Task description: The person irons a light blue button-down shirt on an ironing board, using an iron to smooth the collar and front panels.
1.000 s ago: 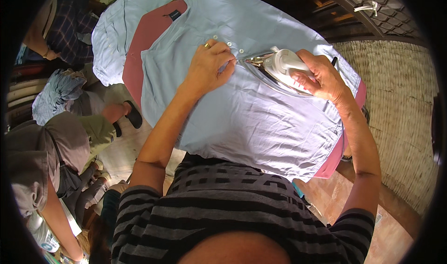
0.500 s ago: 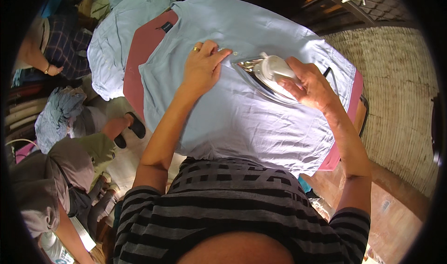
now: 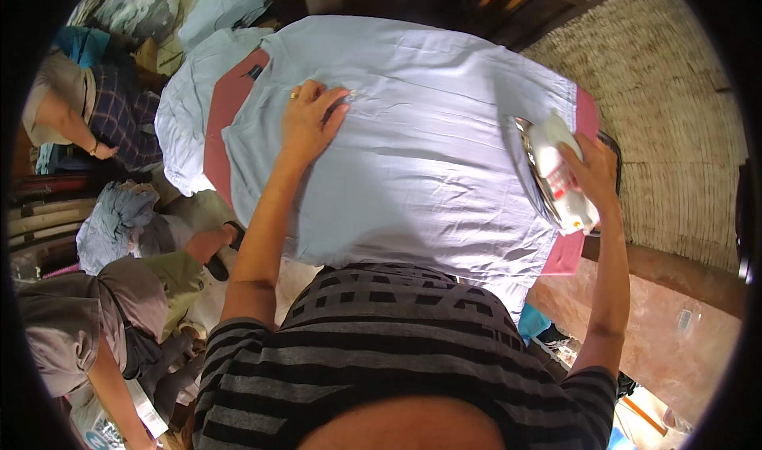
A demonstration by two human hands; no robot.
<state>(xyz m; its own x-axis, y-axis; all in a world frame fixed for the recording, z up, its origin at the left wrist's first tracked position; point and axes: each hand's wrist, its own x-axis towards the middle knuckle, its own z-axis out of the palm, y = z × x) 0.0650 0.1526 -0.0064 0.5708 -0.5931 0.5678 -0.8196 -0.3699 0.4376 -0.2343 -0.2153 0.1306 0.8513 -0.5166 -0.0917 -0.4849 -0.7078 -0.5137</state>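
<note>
A light blue shirt (image 3: 413,140) lies spread over a dark pink ironing board (image 3: 222,132). My left hand (image 3: 308,123) rests on it near the placket, fingers bent and apart, the index fingertip beside a small button. At the shirt's right end, close to the hem, my right hand (image 3: 594,171) is closed round the handle of a white clothes iron (image 3: 556,168). The iron's metal edge faces left and its tip points away from me. From this angle I cannot tell whether its whole sole touches the cloth. Fine creases run across the shirt's near half.
More light blue cloth (image 3: 178,125) hangs past the board's left end. A person in a grey-brown top (image 3: 71,323) bends at the lower left; another, in a checked garment (image 3: 123,113), is farther back. Crumpled blue cloth (image 3: 115,220) lies between them. A woven mat wall (image 3: 667,125) stands right.
My right hand has slid the iron right and a little nearer, from mid-shirt to the hem end, turning its tip away from me. My left hand has shifted slightly left in the picture.
</note>
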